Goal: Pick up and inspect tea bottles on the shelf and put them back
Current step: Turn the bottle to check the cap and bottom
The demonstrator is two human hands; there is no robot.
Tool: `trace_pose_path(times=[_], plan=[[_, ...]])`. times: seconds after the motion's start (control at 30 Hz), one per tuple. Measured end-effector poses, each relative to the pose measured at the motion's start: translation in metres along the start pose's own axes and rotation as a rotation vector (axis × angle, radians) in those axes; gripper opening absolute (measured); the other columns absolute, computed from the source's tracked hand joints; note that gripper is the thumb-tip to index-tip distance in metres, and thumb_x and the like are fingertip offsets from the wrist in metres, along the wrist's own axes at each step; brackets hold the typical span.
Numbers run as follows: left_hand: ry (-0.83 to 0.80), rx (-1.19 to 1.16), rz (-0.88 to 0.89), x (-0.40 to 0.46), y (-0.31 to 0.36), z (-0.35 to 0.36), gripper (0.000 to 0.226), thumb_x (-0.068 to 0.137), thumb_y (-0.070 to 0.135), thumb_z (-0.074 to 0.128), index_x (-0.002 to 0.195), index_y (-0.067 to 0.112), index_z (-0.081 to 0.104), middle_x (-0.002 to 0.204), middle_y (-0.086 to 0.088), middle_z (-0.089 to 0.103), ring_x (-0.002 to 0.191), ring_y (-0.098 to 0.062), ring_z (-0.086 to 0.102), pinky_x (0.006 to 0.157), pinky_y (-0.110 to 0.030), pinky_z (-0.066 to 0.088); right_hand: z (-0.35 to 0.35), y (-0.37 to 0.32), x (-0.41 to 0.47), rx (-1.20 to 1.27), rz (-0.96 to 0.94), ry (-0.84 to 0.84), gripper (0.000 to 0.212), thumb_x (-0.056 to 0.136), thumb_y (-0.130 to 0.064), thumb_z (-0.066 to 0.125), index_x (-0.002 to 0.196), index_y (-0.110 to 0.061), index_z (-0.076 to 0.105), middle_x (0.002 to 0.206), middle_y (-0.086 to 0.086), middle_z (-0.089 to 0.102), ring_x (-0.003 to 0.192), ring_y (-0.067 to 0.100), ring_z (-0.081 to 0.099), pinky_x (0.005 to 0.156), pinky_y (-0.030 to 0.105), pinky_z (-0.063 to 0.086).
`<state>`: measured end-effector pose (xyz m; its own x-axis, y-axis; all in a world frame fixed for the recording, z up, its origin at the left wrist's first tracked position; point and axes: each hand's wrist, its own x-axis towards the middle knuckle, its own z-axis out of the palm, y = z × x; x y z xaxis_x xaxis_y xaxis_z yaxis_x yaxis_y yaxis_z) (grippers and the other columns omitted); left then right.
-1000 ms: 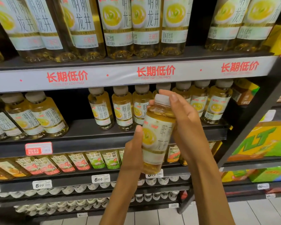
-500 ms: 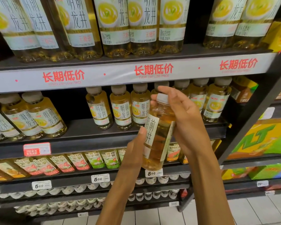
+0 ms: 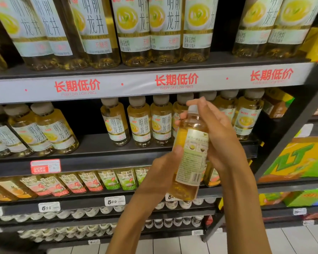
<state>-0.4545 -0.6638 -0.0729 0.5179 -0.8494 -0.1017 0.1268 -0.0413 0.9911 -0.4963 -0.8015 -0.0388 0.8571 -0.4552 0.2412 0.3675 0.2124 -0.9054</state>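
Bottle (image 3: 190, 154) of pale yellow tea sits upright in both hands, held out in front of the middle shelf (image 3: 103, 145), its back label with small print and a barcode facing the camera; the print is too small to read. The left hand (image 3: 162, 171) wraps the lower body from the left, thumb pressed on the label's edge, and its other fingers are hidden behind the bottle. The right hand (image 3: 218, 136) curls round the upper body and shoulder from the right, fingertips reaching over beside the white cap (image 3: 193, 108), which is partly covered. The bottle's base overlaps a price tag (image 3: 170, 197) on the shelf edge below, so only part of its figures shows. Behind the hands, a row of like bottles (image 3: 140, 121) stands on the middle shelf; the ones directly behind the held bottle are mostly blocked. Larger bottles (image 3: 163, 30) on the top shelf are cut off at the frame's upper edge. A white strip (image 3: 176, 81) with red characters runs along that shelf's front. Lower rows of small bottles (image 3: 62, 186) are blurred, their labels unreadable. Green and yellow cartons (image 3: 297, 160) at the right are partly out of frame.
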Motion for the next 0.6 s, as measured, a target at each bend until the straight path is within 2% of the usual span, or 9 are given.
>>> trace_pose_path(times=[0.07, 0.13, 0.23, 0.33, 0.4, 0.5, 0.6], plan=[[-0.003, -0.055, -0.031, -0.001, -0.002, 0.003, 0.047, 0.071, 0.066, 0.046, 0.098, 0.033, 0.065, 0.093, 0.012, 0.076, 0.089, -0.007, 0.071, 0.077, -0.023, 0.057, -0.002, 0.003, 0.003, 0.041, 0.095, 0.012, 0.042, 0.082, -0.047, 0.057, 0.107, -0.014, 0.061, 0.086, 0.006, 0.071, 0.083, 0.022, 0.069, 0.072, 0.034, 0.058], [-0.008, -0.195, -0.068, -0.003, -0.004, 0.003, 0.059, 0.078, 0.072, 0.049, 0.111, 0.026, 0.065, 0.096, -0.005, 0.075, 0.084, -0.023, 0.072, 0.074, -0.037, 0.059, -0.004, 0.008, 0.005, 0.119, 0.172, 0.028, 0.041, 0.080, -0.043, 0.059, 0.107, -0.013, 0.061, 0.090, 0.009, 0.072, 0.088, 0.025, 0.070, 0.080, 0.037, 0.058], [-0.148, -0.454, -0.096, -0.009, -0.002, 0.003, 0.071, 0.078, 0.064, 0.048, 0.119, 0.008, 0.064, 0.093, -0.020, 0.070, 0.074, -0.029, 0.069, 0.063, -0.036, 0.057, -0.006, 0.015, 0.007, 0.233, 0.213, 0.052, 0.035, 0.080, -0.036, 0.060, 0.106, -0.013, 0.063, 0.095, 0.011, 0.073, 0.096, 0.029, 0.070, 0.087, 0.043, 0.056], [-0.308, -0.652, -0.101, -0.013, 0.003, 0.006, 0.064, 0.084, 0.055, 0.056, 0.119, 0.003, 0.064, 0.099, -0.022, 0.069, 0.083, -0.029, 0.070, 0.069, -0.039, 0.057, -0.006, 0.019, 0.007, 0.296, 0.344, 0.057, 0.039, 0.085, -0.046, 0.056, 0.109, -0.014, 0.061, 0.089, 0.013, 0.074, 0.088, 0.026, 0.072, 0.082, 0.040, 0.058], [-0.363, -0.719, -0.077, -0.015, 0.005, 0.007, 0.061, 0.085, 0.049, 0.062, 0.124, 0.002, 0.060, 0.105, -0.021, 0.068, 0.092, -0.030, 0.068, 0.074, -0.040, 0.057, -0.006, 0.021, 0.005, 0.319, 0.477, 0.055, 0.052, 0.091, -0.052, 0.050, 0.117, -0.009, 0.059, 0.093, 0.015, 0.072, 0.085, 0.024, 0.071, 0.073, 0.036, 0.058], [-0.372, -0.740, -0.053, -0.017, 0.007, 0.006, 0.057, 0.085, 0.046, 0.065, 0.123, 0.003, 0.062, 0.107, -0.019, 0.069, 0.095, -0.029, 0.068, 0.077, -0.039, 0.057, -0.004, 0.023, 0.002, 0.346, 0.573, 0.046, 0.058, 0.093, -0.054, 0.045, 0.113, -0.002, 0.060, 0.087, 0.016, 0.071, 0.073, 0.022, 0.071, 0.059, 0.029, 0.057], [-0.293, -0.772, -0.068, -0.017, 0.003, 0.004, 0.063, 0.077, 0.045, 0.072, 0.123, 0.004, 0.062, 0.106, -0.021, 0.068, 0.091, -0.030, 0.069, 0.072, -0.039, 0.057, -0.002, 0.026, 0.002, 0.308, 0.602, 0.064, 0.057, 0.094, -0.054, 0.045, 0.111, -0.003, 0.061, 0.085, 0.014, 0.071, 0.072, 0.021, 0.070, 0.060, 0.030, 0.055]])
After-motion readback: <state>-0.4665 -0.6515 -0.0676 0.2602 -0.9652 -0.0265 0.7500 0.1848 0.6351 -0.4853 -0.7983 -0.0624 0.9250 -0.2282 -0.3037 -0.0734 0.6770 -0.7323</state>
